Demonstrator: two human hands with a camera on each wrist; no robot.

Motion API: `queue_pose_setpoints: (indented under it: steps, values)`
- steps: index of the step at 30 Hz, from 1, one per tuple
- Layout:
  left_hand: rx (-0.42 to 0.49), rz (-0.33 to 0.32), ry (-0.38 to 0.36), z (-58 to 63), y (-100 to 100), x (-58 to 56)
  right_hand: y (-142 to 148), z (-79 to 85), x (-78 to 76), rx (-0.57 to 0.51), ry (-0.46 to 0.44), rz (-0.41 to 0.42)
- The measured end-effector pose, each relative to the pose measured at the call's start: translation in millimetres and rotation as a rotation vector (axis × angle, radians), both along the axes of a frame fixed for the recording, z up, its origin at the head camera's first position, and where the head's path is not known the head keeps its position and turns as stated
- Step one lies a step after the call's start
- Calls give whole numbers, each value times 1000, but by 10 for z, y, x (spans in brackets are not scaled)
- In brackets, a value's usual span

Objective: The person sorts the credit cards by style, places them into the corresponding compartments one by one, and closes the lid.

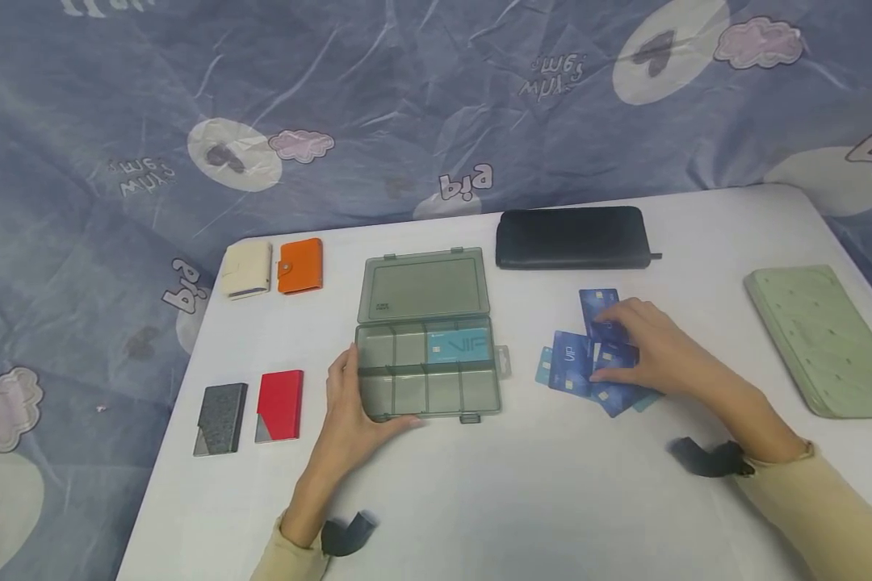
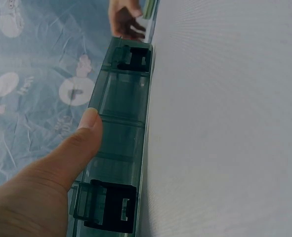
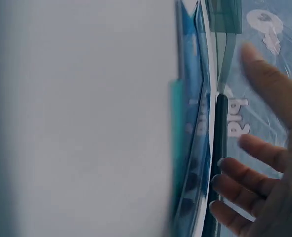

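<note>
From the head, a crinkled printed blue sheet backs the white tabletop; the left hand spans a corner of the translucent green compartment box, and the right hand spreads over glossy blue VIP cards.

The left wrist adds dark latches beside the straight thumb.

The right wrist shows the cards edge-on, fingers apart.

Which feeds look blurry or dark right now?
Head: brightest, green box clear enough to count its compartments; left wrist: dim, bluish cast, latch nearly black; right wrist: also dim and bluish, teal card blurred.
</note>
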State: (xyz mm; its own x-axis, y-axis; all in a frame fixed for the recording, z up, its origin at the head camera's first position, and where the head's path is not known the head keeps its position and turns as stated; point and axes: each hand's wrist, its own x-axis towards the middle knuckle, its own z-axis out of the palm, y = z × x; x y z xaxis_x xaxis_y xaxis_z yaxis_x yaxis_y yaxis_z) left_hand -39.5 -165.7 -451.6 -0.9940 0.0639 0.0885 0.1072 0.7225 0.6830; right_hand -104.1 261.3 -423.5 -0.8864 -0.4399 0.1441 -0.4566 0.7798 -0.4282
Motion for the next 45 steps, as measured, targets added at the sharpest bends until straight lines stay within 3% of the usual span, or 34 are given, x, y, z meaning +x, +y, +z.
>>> queue_pose_setpoints:
  steps: [6,13,34,39,45]
  values:
    - [4,11,-10,-7,-12,3,248,-58,140,77,25,-24]
    - [-7,5,-20,-14,2,3,346,-83,197,117,-25,-73]
    - [-5,7,-14,-16,2,2,288,-115,102,76,-2,40]
    - [0,4,-6,-16,-4,4,273,-104,93,71,-33,11]
    - [-4,1,6,-12,-5,5,279,-71,86,93,-168,-30]
